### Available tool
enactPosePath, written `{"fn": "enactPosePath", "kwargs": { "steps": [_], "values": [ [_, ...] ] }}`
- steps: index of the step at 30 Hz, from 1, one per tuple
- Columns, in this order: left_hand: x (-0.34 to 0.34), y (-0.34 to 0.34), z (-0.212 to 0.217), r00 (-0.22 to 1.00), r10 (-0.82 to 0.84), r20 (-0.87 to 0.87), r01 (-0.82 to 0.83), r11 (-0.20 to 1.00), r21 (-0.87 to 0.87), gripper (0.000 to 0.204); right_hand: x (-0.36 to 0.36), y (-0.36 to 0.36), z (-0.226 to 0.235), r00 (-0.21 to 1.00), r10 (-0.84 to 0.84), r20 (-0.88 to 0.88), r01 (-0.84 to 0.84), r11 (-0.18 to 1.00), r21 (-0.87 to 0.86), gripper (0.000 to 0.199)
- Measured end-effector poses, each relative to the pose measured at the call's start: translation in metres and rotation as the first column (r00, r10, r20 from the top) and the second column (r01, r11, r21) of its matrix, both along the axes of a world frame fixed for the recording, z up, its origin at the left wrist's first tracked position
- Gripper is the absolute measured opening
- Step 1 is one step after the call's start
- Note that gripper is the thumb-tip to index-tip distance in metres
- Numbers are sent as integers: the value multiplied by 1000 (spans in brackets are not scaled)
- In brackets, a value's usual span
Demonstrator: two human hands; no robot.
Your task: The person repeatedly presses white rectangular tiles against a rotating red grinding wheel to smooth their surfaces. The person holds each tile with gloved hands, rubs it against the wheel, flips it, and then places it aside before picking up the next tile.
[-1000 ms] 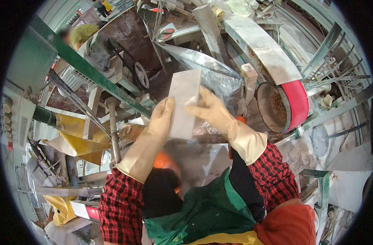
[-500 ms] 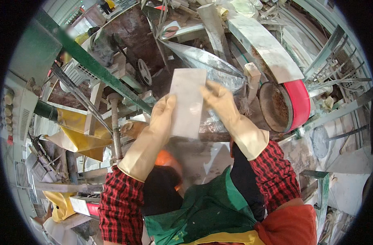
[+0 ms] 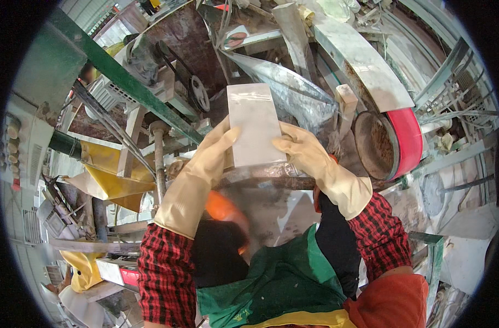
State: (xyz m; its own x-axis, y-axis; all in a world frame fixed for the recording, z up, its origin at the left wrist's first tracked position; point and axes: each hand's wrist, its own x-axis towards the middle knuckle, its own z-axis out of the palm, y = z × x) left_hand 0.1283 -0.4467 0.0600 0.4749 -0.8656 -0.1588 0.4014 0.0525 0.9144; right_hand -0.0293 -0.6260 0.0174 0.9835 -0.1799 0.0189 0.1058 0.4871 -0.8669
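A pale, glossy rectangular tile (image 3: 255, 123) is held up between my two gloved hands, light glinting along its far end. On its left edge, my left hand (image 3: 216, 143) is closed with the thumb on the upper face. Gripping the opposite edge, my right hand (image 3: 300, 146) also has its thumb on the face, its other fingers hidden behind the tile. Both hands wear cream rubber gloves that reach the checked sleeves. Just right of the tile is a machine wheel with a red belt (image 3: 408, 143).
A pale guard plate (image 3: 364, 63) runs above the belt. A wooden block (image 3: 345, 98) stands between tile and wheel. Slanting across the left is a green metal bar (image 3: 129, 82). Yellow sheeting (image 3: 110, 177) hangs at left, near a spoked handwheel (image 3: 198, 93).
The tile has turned slightly and its near end looks closer to the hands. My right hand, blurred and at the tile's upper edge before, now grips lower along its right side.
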Motion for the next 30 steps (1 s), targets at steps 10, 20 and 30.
{"fn": "enactPosePath", "kwargs": {
  "steps": [10, 20, 30],
  "values": [
    [36, -2, -13, 841, 438, 318, -492, 864, 108, 56, -7, 9, 11, 988, 155, 1, -155, 987, -41, 58],
    [14, -10, -24, 920, 302, 251, -368, 885, 285, 51, 3, 5, 0, 1000, 9, 14, -11, 995, 96, 55],
    [8, 15, -36, 654, -663, 365, 250, 645, 722, 86, -19, -85, -17, 589, -807, 25, 807, 590, 33, 41]
  ]
}}
